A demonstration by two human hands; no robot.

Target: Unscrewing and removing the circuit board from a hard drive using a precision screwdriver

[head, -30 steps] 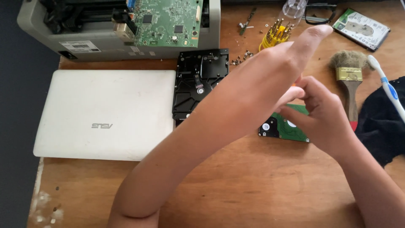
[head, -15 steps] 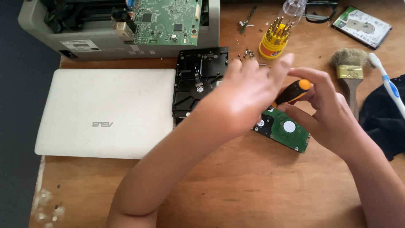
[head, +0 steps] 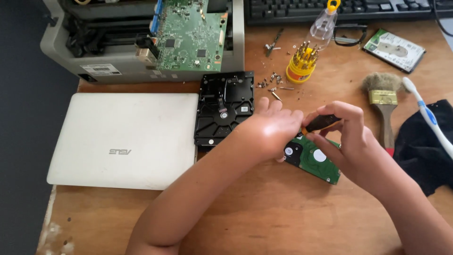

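A small hard drive (head: 315, 158) lies on the wooden table with its green circuit board facing up. My left hand (head: 271, 132) rests on its left end and covers part of it. My right hand (head: 344, 134) grips a screwdriver (head: 322, 123) with a black and orange handle, held over the drive's upper edge. The tip of the tool is hidden behind my fingers. A larger black hard drive (head: 224, 107) lies just left of my left hand.
A closed white laptop (head: 122, 139) lies at left, an opened grey device with a green board (head: 188, 35) behind it. Loose screws (head: 272, 82), a yellow bit holder (head: 302, 63), another drive (head: 394, 49), a brush (head: 384, 101), a toothbrush (head: 429, 118), black cloth (head: 424, 146) and a keyboard (head: 339, 9) surround me.
My left hand came down from reaching toward the bit holder and settled on the small drive. My right hand took up the screwdriver and brought it over the drive.
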